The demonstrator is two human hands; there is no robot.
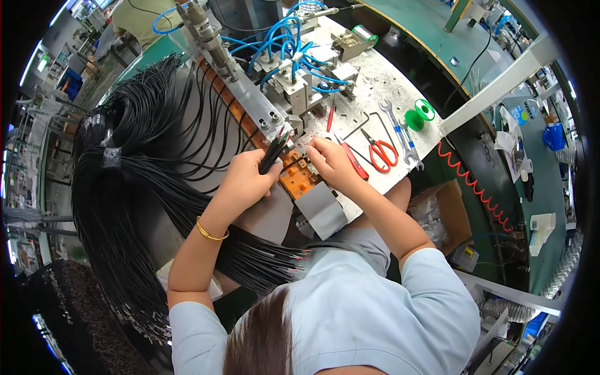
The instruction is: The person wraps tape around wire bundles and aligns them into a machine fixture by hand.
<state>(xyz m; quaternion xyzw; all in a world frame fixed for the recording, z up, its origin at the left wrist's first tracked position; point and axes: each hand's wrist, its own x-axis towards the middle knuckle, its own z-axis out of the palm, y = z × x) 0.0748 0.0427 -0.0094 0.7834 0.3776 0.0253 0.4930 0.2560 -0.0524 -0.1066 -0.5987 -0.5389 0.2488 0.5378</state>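
Observation:
My left hand (245, 180) is closed around a short bundle of black cables (272, 154), whose coloured wire ends point up and away from me. Close by on the right, my right hand (332, 165) has its thumb and fingertips pinched together over the fixture; whatever lies between them is too small to make out. Both hands are above an orange-brown terminal rail (301, 177) with metal fittings. A grey plate (321, 209) covers its near end. Beyond the fingers stands a metal press unit (250, 103) with a slanted bar.
Long black cables (119, 206) hang tied at left; more (262, 259) lie by my lap. Right of the rail are red-handled scissors (382, 155), a red-handled tool (355, 161), wrenches (396, 130) and a green spool (415, 119). Blue air tubes (284, 44) rise behind; a cardboard box (450, 212) stands below.

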